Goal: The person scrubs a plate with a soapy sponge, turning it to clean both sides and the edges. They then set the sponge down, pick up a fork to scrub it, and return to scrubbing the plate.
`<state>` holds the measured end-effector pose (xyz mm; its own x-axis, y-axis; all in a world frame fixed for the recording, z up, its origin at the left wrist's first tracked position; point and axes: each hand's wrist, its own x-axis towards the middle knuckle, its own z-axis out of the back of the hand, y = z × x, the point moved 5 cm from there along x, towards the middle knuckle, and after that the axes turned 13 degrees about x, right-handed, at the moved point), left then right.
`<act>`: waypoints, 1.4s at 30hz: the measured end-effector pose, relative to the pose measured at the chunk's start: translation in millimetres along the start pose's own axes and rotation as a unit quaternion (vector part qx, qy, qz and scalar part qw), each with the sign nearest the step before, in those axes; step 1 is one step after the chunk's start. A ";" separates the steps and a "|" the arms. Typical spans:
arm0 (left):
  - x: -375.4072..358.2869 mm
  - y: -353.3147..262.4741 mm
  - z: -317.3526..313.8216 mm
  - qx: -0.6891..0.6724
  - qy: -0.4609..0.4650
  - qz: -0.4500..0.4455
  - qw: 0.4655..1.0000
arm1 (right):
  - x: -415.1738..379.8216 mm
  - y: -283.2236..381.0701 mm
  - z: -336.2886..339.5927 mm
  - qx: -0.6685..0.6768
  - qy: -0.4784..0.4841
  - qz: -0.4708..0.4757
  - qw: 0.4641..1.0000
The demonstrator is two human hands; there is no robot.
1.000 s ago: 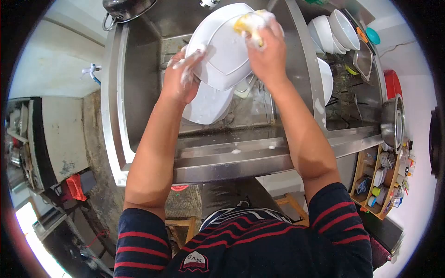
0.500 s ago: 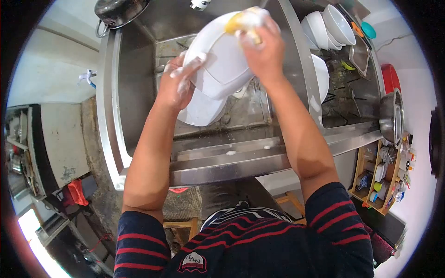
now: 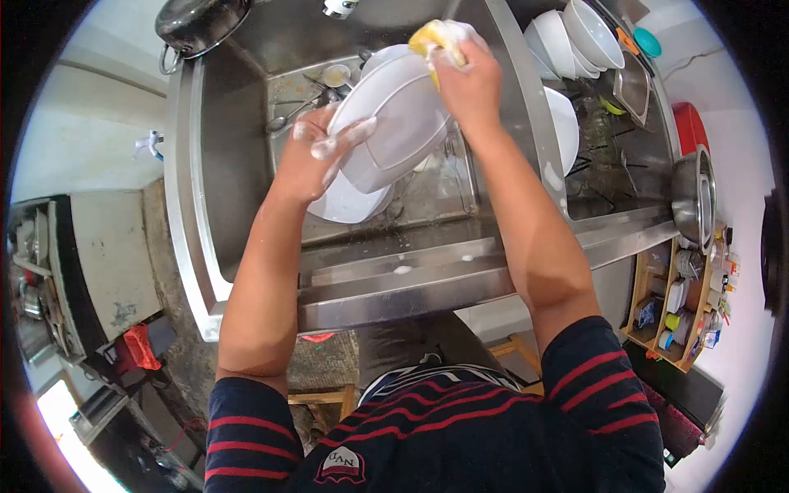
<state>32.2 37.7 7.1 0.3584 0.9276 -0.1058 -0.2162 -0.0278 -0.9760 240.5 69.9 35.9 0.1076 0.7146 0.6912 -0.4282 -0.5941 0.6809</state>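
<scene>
Gripping the plate [image 3: 394,123] by its left edge, the left hand [image 3: 316,156] has a soapy thumb over the underside; the right hand [image 3: 477,86] is closed round the foamy sponge [image 3: 436,37] at the far right rim. Whether the sponge presses there, I can't tell. The plate is tilted over the left basin [image 3: 212,181], its underside towards me.

It has just tipped more steeply, and the sponge has slid off the underside to the rim. That probably makes the edge the part being rubbed.

The left basin holds a white dish [image 3: 345,201] below the plate, plus a small cup [image 3: 336,76] and a spoon [image 3: 277,125] towards its far left corner; the cup has something yellowish inside. A pot [image 3: 201,25] sits on the basin's far left corner. In the right basin [image 3: 612,220], white bowls [image 3: 592,37] lean together at the far end, another dish [image 3: 563,131] stands along the left edge, and a metal tray [image 3: 633,90] rests by the right edge.
</scene>
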 end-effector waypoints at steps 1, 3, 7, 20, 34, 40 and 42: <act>-1.9 -2.1 -1.2 0.019 0.016 0.005 1.000 | 1.6 -6.1 5.3 0.018 -0.029 -0.093 0.995; -3.0 -2.3 -1.1 0.038 0.027 0.010 0.999 | -2.3 -2.9 -2.5 -0.037 -0.018 -0.015 0.999; -4.0 -6.8 1.4 0.090 -0.055 -0.125 0.987 | -15.8 77.8 -45.2 0.071 0.155 0.166 0.971; -1.9 -6.9 21.3 -0.177 -0.080 -0.020 0.981 | -13.9 -59.8 20.7 0.322 -0.186 -0.453 0.810; -5.5 -5.2 -19.8 -0.017 0.007 -0.005 1.000 | -0.7 0.1 -9.1 0.186 -0.063 -0.155 0.968; -3.3 1.8 -14.8 0.026 -0.061 -0.113 0.991 | -12.1 71.0 -31.9 0.068 0.051 0.131 0.988; -2.4 1.5 -11.8 0.056 -0.053 -0.114 0.990 | -11.5 84.9 -33.9 0.058 0.108 0.206 0.971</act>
<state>41.7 31.1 3.7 0.3133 0.9390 0.1417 -0.2424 0.2234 -0.9441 172.5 23.7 77.5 -0.2465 0.4614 0.8523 -0.2893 -0.8743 0.3896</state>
